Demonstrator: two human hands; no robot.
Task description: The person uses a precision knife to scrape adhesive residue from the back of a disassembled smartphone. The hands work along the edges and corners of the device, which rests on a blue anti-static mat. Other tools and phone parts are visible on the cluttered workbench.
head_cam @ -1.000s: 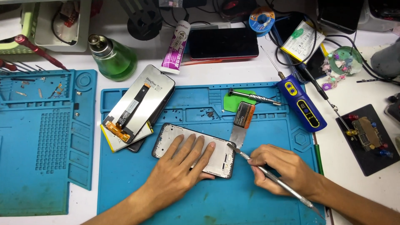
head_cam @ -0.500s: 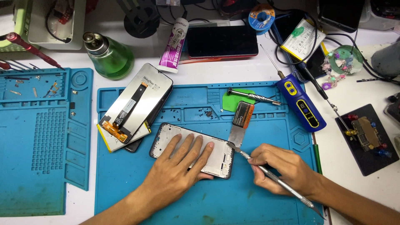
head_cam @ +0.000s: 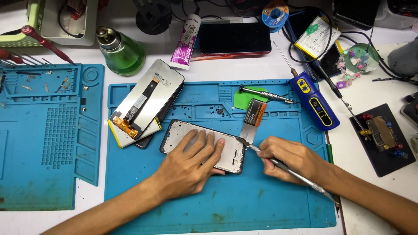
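as l hand (head_cam: pixel 187 167) pins, phone frame (head_cam: pixel 233 150) long axis left-right

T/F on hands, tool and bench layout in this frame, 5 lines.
1. The left hand lies flat on the phone frame. True.
2. The right hand holds a red screwdriver. False: it holds a thin metal tool, tip at the frame's right edge.
3. The green glass bottle stands on the blue mat. False: it stands on the white table beyond the mat.
4. A detached screen lies left of the phone frame, on the mat. True.
5. The blue electric screwdriver is in the left hand. False: it lies unheld at the mat's right edge.
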